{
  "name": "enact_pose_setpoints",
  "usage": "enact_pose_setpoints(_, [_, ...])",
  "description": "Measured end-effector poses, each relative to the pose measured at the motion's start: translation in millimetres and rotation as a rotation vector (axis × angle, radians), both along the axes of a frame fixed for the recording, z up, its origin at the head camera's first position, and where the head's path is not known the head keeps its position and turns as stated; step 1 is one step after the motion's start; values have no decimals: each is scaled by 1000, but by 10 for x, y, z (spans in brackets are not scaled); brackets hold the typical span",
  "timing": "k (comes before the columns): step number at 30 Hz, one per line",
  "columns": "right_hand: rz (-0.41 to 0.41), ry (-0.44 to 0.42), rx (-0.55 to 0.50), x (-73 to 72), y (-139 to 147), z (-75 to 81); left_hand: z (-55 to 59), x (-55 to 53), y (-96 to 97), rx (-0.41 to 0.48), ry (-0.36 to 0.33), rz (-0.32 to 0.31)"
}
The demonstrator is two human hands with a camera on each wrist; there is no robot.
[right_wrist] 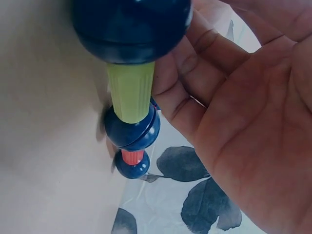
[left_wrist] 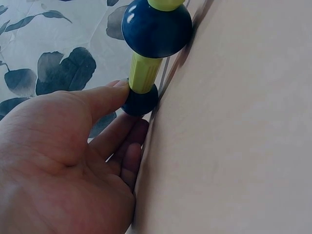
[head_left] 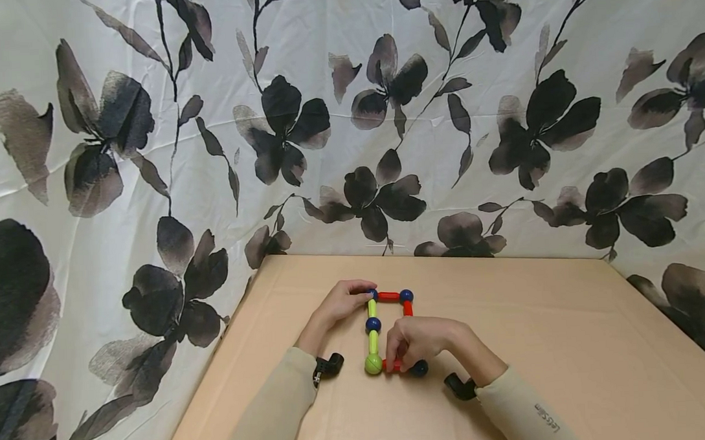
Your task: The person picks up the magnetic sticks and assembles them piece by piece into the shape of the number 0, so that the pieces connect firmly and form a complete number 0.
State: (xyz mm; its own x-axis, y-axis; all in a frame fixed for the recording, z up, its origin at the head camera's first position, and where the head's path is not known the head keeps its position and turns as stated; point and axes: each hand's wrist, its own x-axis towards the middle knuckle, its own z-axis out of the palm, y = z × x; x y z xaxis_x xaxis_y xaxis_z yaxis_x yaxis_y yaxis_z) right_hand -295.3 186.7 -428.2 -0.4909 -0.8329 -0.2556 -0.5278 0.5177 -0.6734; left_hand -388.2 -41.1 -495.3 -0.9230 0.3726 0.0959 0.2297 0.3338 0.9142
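On the table lies a frame of plastic rods joined by balls, probably a magnetic building set. My left hand (head_left: 342, 302) pinches the far left blue ball (left_wrist: 140, 101), its thumb close to the yellow-green rod (left_wrist: 145, 73). Along that side follow a middle blue ball (head_left: 373, 325), another yellow-green rod (head_left: 373, 342) and a green ball (head_left: 373, 364). At the near side my right hand (head_left: 422, 339) pinches a red rod (head_left: 388, 365) between the green ball and a blue ball (head_left: 418, 368). Its fingers partly hide the rod. The right wrist view shows the right side: yellow-green rod (right_wrist: 130, 92), blue ball (right_wrist: 132, 127), red rod (right_wrist: 132, 157).
The tan tabletop (head_left: 566, 342) stretches around the frame. Behind it and along the left hangs a white cloth (head_left: 442, 126) with dark flowers. A black wrist camera (head_left: 333, 364) sits on the left wrist, another wrist camera (head_left: 460, 386) on the right.
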Motion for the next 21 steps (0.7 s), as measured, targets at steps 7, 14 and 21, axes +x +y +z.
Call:
enact_pose_setpoints(7, [-64, 59, -36, -83, 39, 71, -6, 2, -6, -5, 8, 4])
enact_pose_setpoints(14, [-289, 203, -54, -355, 200, 112, -3, 20, 3, -2, 7, -1])
enact_pose_setpoints(21, [-424, 104, -84, -508, 424, -90, -2, 21, -11, 1, -22, 5])
